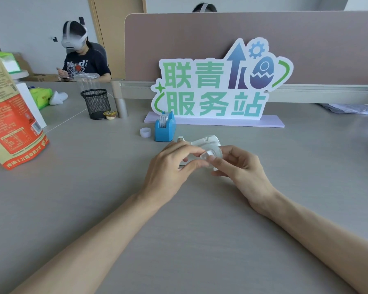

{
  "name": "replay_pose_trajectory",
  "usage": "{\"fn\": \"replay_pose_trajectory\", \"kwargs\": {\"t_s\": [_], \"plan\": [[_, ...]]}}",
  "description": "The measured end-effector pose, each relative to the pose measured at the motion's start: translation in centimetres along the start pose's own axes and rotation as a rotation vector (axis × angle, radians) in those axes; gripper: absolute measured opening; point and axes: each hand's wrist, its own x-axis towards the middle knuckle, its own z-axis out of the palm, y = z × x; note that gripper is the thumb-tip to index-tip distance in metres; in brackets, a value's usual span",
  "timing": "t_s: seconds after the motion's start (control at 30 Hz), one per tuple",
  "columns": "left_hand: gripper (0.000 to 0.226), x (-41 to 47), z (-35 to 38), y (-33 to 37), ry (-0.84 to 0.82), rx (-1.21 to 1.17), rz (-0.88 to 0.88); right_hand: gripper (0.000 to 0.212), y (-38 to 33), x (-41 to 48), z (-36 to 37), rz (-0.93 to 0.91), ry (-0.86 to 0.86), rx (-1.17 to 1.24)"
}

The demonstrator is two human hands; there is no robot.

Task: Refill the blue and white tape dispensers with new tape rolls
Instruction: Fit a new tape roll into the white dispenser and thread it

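Observation:
The white tape dispenser (206, 142) lies on the grey desk just beyond my hands. My left hand (174, 166) and my right hand (238, 166) meet in front of it, fingertips pinching a small clear tape roll (208, 155) held against the dispenser. How the roll sits in the dispenser is hidden by my fingers. The blue tape dispenser (164, 129) stands upright behind, with a white printed roll in it. A small white empty core (145, 132) rests to its left.
A green and blue standing sign (217, 90) fills the back of the desk (94, 187) before a partition. A black mesh pen cup (96, 103), a small yellow-lidded cup (109, 115) and an orange paper bag (11, 124) stand left. A person with a headset sits far left.

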Motion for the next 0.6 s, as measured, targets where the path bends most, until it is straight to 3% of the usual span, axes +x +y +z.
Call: {"fn": "replay_pose_trajectory", "kwargs": {"t_s": [0.1, 0.27, 0.4, 0.6], "plan": [[0.022, 0.1, 0.1, -0.1, 0.015, -0.024, -0.049, 0.019, 0.2, 0.2, -0.2, 0.005, 0.025, 0.019], [0.045, 0.3, 0.0, 0.2, -0.059, -0.071, -0.154, 0.020, 0.5, 0.2, -0.3, -0.026, -0.016, 0.039], [0.030, 0.4, -0.1, 0.8, -0.131, -0.165, -0.249, 0.017, 0.6, 0.2, -0.3, -0.067, -0.038, 0.029], [0.015, 0.3, -0.1, 1.0, -0.103, -0.205, -0.262, 0.017, 0.8, 0.3, -0.2, -0.103, -0.057, 0.019]]}}
